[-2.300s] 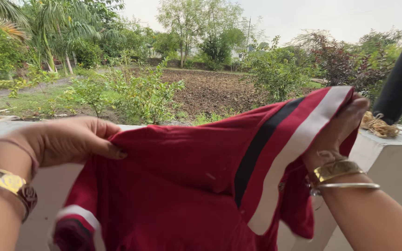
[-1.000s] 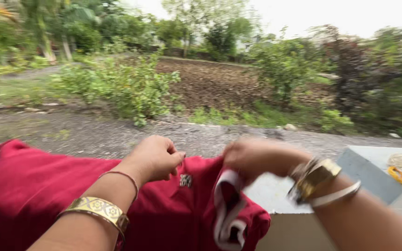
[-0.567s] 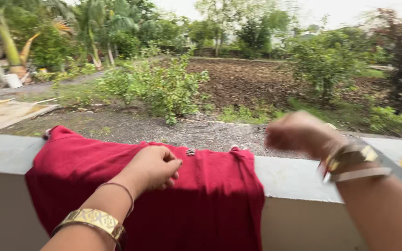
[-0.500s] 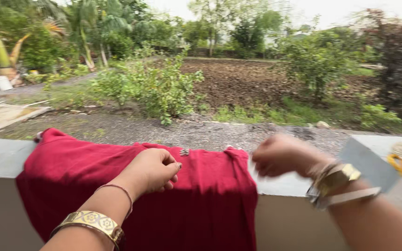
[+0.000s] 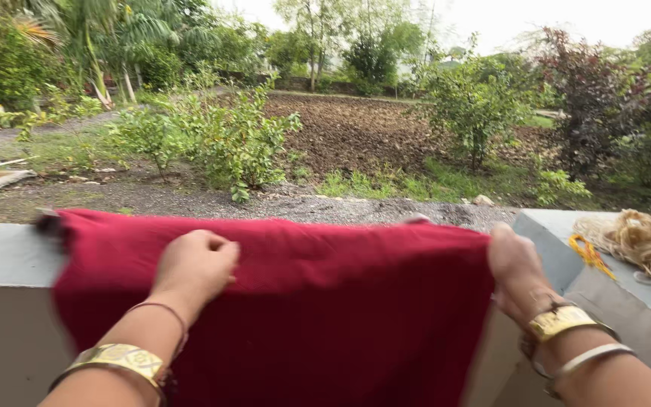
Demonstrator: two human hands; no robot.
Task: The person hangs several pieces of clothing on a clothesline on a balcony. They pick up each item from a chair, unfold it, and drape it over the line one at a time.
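We see the red cloth (image 5: 325,301) draped over the wall (image 5: 1,256), our left hand (image 5: 194,264) curled on top, right hand (image 5: 514,264) pinching its edge (rope (image 5: 642,241) nearby).

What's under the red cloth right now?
The red cloth drapes over the grey parapet wall, whose top shows bare on either side. The left hand presses on the cloth; the right hand grips its edge. The wall top beneath the cloth is covered.

A coil of pale rope (image 5: 646,243) lies on the grey wall (image 5: 9,252). Behind are green bushes (image 5: 220,139) and a ploughed field (image 5: 356,136).
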